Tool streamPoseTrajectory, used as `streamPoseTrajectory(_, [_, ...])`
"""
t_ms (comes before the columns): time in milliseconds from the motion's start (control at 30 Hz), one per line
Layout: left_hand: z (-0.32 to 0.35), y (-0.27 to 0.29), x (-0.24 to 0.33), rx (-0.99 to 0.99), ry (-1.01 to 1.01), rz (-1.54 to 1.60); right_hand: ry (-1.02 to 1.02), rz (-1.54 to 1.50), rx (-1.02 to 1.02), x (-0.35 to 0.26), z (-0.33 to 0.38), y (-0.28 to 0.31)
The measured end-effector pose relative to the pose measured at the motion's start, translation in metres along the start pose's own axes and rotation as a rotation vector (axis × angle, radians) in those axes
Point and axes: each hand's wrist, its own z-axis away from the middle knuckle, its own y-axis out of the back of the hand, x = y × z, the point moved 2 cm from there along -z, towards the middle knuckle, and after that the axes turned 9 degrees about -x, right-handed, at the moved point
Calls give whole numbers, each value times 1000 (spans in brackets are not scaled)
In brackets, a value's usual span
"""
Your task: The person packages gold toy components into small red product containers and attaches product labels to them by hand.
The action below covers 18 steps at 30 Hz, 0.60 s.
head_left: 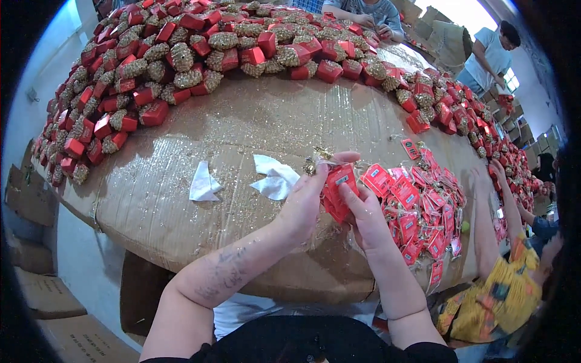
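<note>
A small bunch of red hang tags point(339, 192) is held between my two hands above the near part of the table. My left hand point(302, 206) is closed on the bunch's upper end, where gold strings point(319, 157) stick out past the fingertips. Thumb and fingers of my right hand point(368, 221) pinch the tags' right side. Just right of that hand spreads a heap of similar red tags point(407, 193). Two white scraps point(206, 183) point(275, 178) lie left of my hands, paper or cloth, I cannot tell.
Glittery gold, pinecone-like ornaments with red bases point(181, 57) pile along the table's far side. Gold glitter dusts its cardboard cover point(260, 115). Close on my right, a person in yellow patterned clothing point(496, 296) reaches over the table. Two people point(369, 12) point(487, 54) are farther back. Boxes point(45, 293) stand lower left.
</note>
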Motion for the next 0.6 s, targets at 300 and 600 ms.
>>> streamPoseTrajectory(300, [-4, 3, 8, -110, 70, -32, -271, -233, -81, -3, 4, 8])
streamPoseTrajectory(600, [-7, 19, 3, 229, 373, 469, 44, 9, 35, -14, 1, 3])
